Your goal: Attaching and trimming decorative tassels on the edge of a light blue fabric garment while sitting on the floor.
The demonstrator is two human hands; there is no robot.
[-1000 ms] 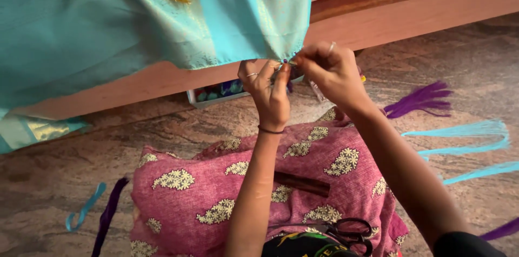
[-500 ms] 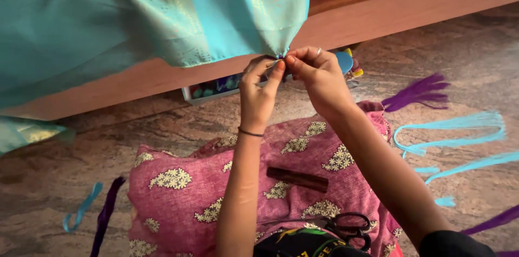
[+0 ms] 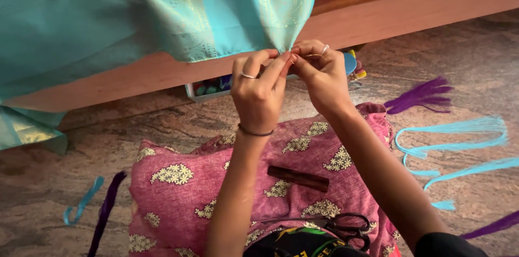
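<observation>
Your left hand [image 3: 259, 92] and right hand [image 3: 323, 76] are meeting at the lower corner of the turquoise cloth [image 3: 162, 14], which is hanging down from the wooden bed frame [image 3: 411, 3]. The fingers of both hands are pressing together, pinching the gathered edge of the cloth between them. Below your forearms a pink patterned cushion [image 3: 178, 187] is lying on the floor, carrying a dark brown stick [image 3: 298, 178] and black scissors [image 3: 346, 227]. Turquoise threads [image 3: 459, 127] and a purple tassel [image 3: 421, 95] are lying on the floor beside your right arm.

both hands [image 3: 292, 81] pinch the turquoise cloth's [image 3: 162, 14] hem above a pink cushion [image 3: 178, 192].
</observation>
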